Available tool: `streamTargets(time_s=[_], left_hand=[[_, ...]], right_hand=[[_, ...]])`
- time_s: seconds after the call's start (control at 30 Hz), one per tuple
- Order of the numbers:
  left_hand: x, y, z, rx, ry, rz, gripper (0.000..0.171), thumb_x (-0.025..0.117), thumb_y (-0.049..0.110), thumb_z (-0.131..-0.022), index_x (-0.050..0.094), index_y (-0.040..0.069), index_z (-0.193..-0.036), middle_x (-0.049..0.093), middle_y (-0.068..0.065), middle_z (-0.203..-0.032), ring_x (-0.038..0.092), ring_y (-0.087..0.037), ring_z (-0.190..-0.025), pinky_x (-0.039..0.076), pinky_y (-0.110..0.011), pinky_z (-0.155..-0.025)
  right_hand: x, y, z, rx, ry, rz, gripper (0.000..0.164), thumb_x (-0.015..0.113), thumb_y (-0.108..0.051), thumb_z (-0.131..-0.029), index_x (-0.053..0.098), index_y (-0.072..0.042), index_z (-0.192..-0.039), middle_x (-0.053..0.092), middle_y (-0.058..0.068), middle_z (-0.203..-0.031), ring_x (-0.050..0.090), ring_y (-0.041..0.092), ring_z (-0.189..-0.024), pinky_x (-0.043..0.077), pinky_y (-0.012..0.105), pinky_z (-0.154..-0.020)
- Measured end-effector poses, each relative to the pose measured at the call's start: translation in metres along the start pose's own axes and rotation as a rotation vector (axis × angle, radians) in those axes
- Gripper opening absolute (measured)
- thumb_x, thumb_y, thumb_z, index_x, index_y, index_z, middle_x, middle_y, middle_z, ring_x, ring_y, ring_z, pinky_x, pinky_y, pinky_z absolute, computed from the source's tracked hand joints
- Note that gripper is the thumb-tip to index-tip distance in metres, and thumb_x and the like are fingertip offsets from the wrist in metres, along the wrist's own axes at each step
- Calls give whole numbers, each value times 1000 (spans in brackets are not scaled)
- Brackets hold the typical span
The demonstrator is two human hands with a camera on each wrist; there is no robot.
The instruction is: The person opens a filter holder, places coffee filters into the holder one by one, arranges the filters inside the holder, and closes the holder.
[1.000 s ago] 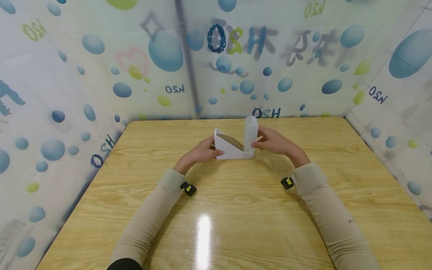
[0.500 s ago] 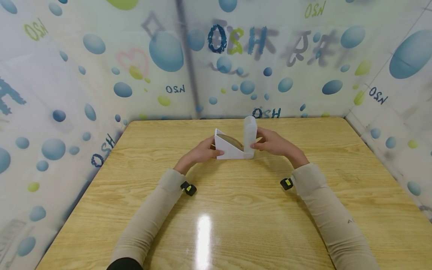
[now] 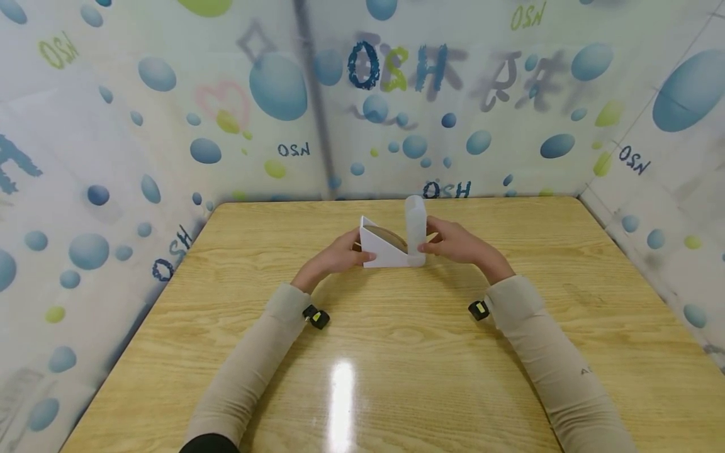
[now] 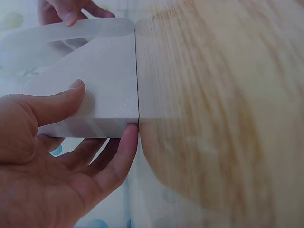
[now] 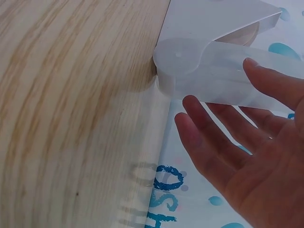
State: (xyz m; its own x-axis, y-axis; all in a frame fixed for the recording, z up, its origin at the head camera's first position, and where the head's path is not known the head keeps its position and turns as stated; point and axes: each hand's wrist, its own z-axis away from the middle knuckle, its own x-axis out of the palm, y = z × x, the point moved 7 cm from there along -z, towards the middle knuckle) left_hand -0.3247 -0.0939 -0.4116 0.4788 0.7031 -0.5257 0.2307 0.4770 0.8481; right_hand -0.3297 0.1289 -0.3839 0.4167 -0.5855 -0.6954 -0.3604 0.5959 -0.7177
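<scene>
A white slant-topped box (image 3: 382, 250) with a translucent hinged lid (image 3: 416, 228) stands on the table. The lid is raised, leaning slightly left over the box. Brown rounded sheets (image 3: 387, 235) show inside the opening. My left hand (image 3: 340, 251) grips the box's left end, its thumb on the near face and its fingers (image 4: 124, 152) round the end and far side. My right hand (image 3: 453, 240) holds the lid from the right, thumb at its near edge and fingers towards its far side. In the right wrist view the fingers (image 5: 204, 137) are spread beside the lid.
The wooden table (image 3: 396, 352) carries a bright light reflection near its front. A patterned wall covering (image 3: 226, 113) rises behind the far table edge, with more at both sides. Small black wrist cameras (image 3: 316, 316) sit by the cuffs.
My right hand has moved slightly left, and the lid has tipped a little left with it. The left hand and the box have stayed in place.
</scene>
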Motion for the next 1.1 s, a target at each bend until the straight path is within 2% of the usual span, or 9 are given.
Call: streamTargets(time_s=[0.2, 0.47, 0.87, 1.1], left_hand=[[-1, 2, 1, 12, 4, 2, 46, 61, 7, -102, 46, 0, -145, 61, -27, -134, 65, -37, -114, 57, -42, -84], [0, 2, 0, 3, 3, 2, 45, 61, 8, -102, 47, 2, -144, 62, -25, -134, 65, -36, -115, 57, -42, -84], [-1, -2, -1, -7, 5, 4, 45, 62, 8, -102, 47, 4, -144, 61, -24, -135, 65, -35, -115, 56, -39, -83], [0, -3, -1, -1, 6, 11, 45, 62, 8, -102, 47, 4, -144, 61, -24, -135, 65, -35, -115, 57, -40, -84]], right_hand=[[2, -2, -1, 18, -2, 8, 53, 67, -16, -101, 45, -2, -147, 62, 25, -138, 63, 40, -123, 54, 52, -96], [6, 1, -2, 16, -10, 13, 56, 67, -13, -100, 43, 0, -149, 59, 25, -142, 60, 42, -128, 51, 57, -105], [9, 3, -4, 26, -35, 18, 55, 65, -14, -101, 41, -2, -150, 57, 25, -144, 61, 43, -127, 52, 57, -104], [14, 6, -5, 41, -49, 21, 51, 65, -14, -101, 44, 0, -145, 58, 26, -142, 62, 43, -126, 52, 56, -104]])
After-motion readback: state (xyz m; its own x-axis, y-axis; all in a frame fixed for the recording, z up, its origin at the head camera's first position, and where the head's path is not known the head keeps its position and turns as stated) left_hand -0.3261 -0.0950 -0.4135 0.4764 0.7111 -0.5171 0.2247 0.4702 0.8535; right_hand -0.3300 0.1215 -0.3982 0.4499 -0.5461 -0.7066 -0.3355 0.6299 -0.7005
